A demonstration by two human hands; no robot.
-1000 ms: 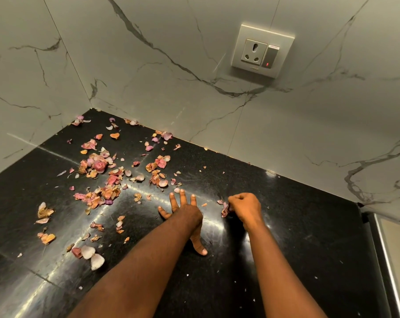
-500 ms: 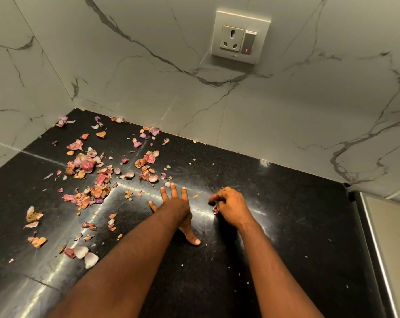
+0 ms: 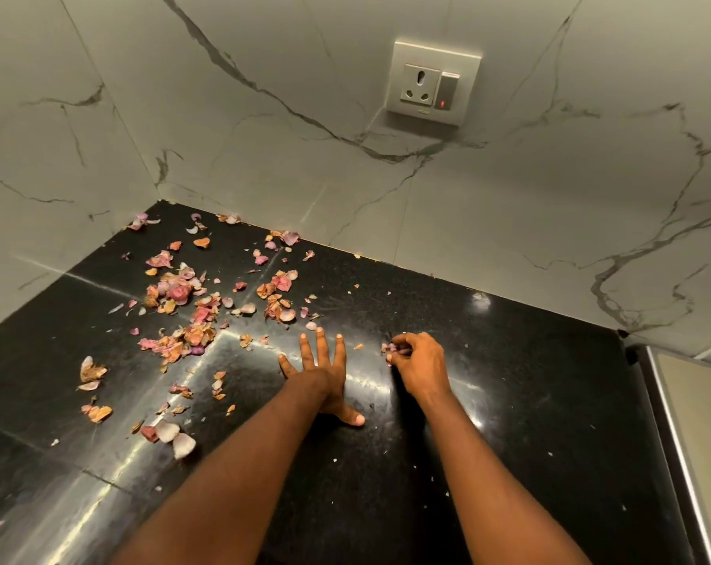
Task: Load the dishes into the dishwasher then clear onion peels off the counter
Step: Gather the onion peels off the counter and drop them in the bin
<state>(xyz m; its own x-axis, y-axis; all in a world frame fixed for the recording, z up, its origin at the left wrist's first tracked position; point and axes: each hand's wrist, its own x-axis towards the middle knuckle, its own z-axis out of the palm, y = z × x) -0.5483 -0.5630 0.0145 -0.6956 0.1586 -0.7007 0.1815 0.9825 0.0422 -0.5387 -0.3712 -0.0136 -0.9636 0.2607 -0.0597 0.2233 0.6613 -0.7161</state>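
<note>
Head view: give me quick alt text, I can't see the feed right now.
The right hand pinches a few onion peels while the left hand rests flat, fingers spread, on the black counter. Many more scattered peels lie to the left, toward the marble wall corner; a wall socket sits above.

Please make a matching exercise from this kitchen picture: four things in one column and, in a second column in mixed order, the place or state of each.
Things:
1. left hand
2. right hand
3. wall socket
4. onion peels

Places or states:
A. on the marble wall
B. pinching a few peels
C. flat on the counter, fingers spread
D. scattered toward the corner

Pairs: 1-C, 2-B, 3-A, 4-D
</note>
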